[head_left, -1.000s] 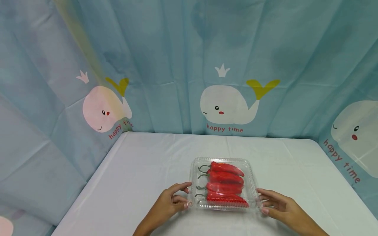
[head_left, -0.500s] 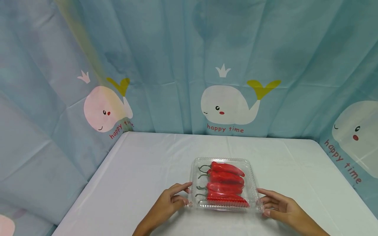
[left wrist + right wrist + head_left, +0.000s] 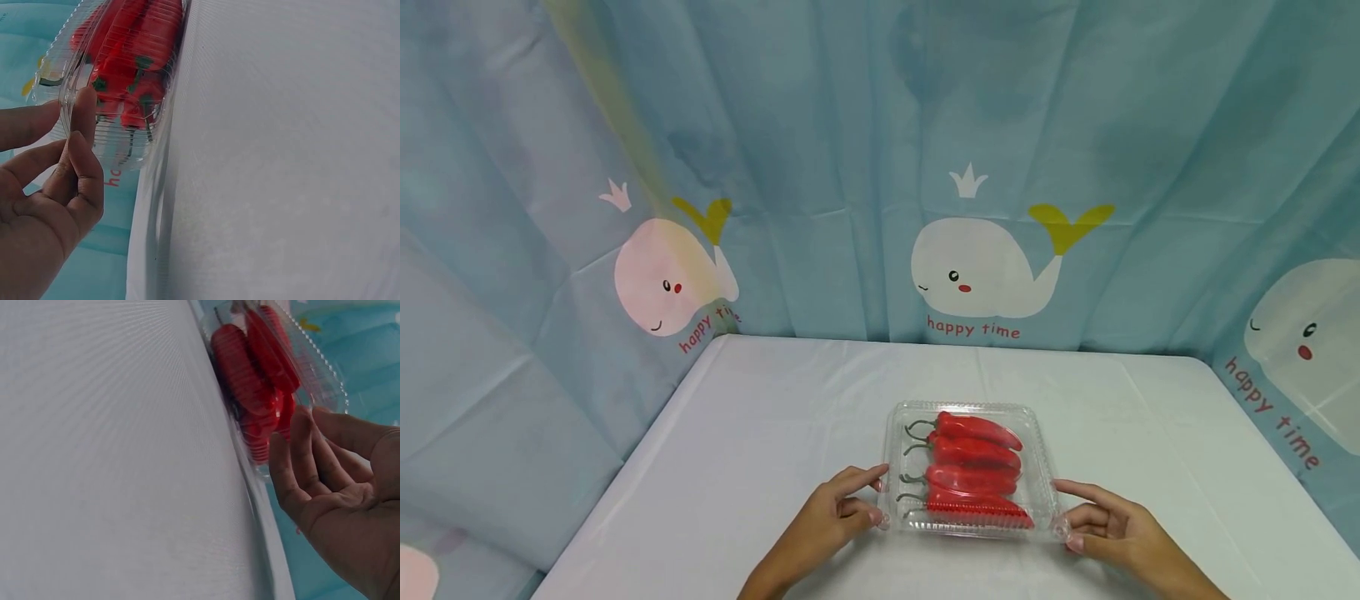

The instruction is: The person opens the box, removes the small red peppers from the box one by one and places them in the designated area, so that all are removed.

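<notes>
A clear plastic clamshell box [image 3: 1042, 467] with a ridged rim lies on the table in the head view. Several red peppers [image 3: 973, 452] with green stems show side by side through its lid. My left hand [image 3: 823, 518] is at the box's left side; in the left wrist view, its thumb and fingers pinch the rim. On the opposite side my right hand [image 3: 1112, 527] holds the near right corner. Thumb and index finger [image 3: 302, 428] meet at the rim in the right wrist view, the other fingers loosely bent below.
White cloth covers the table [image 3: 760, 417], which extends behind the box and to both sides. A blue curtain [image 3: 820, 167] printed with whales hangs along the back and sides of the table.
Box, peppers and both hands keep nearly the same places. The right hand's fingers shift slightly at the near right corner.
</notes>
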`<state>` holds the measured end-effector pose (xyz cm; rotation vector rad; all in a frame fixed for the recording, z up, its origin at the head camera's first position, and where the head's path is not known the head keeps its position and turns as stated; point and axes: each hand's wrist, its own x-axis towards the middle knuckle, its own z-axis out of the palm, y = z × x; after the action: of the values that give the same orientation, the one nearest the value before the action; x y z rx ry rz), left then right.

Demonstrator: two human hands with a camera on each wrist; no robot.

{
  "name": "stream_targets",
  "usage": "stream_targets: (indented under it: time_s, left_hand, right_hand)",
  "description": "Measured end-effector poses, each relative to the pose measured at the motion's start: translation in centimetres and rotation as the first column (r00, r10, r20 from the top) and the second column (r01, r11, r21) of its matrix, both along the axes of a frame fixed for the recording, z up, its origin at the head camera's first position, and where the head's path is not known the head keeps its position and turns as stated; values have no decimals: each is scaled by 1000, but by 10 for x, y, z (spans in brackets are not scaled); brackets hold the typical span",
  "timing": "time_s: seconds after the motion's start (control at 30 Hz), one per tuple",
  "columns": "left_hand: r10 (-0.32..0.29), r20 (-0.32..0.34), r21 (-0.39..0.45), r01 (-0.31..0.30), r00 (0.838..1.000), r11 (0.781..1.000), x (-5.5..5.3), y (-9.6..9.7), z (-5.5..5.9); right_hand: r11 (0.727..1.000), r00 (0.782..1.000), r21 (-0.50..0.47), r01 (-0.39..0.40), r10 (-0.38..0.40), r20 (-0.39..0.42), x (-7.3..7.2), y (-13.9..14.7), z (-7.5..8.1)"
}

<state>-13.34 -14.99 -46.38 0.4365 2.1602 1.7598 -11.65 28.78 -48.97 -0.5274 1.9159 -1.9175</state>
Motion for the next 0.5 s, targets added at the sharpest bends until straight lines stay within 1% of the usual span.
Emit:
stream_targets:
  time_s: [0.07,0.2,0.3,0.5]
  left_hand:
    - [-1,1,0,1,1000,1000,0,0,0]
    - [-4,3,1,4,1000,1000,0,0,0]
    - [-6,1,1,6,1000,1000,1,0,0]
    - [-11,-5,6,11,1000,1000,0,0,0]
  right_hand:
    - [1000,1000,0,1,-1,-3,0,0,-1]
    - [1000,999,15,0,0,-39,-1,-2,-2]
    - [1000,999,24,8,-7,-52,-1,-3,-3]
    - [1000,997,21,22,-20,-80,-2,-7,-4]
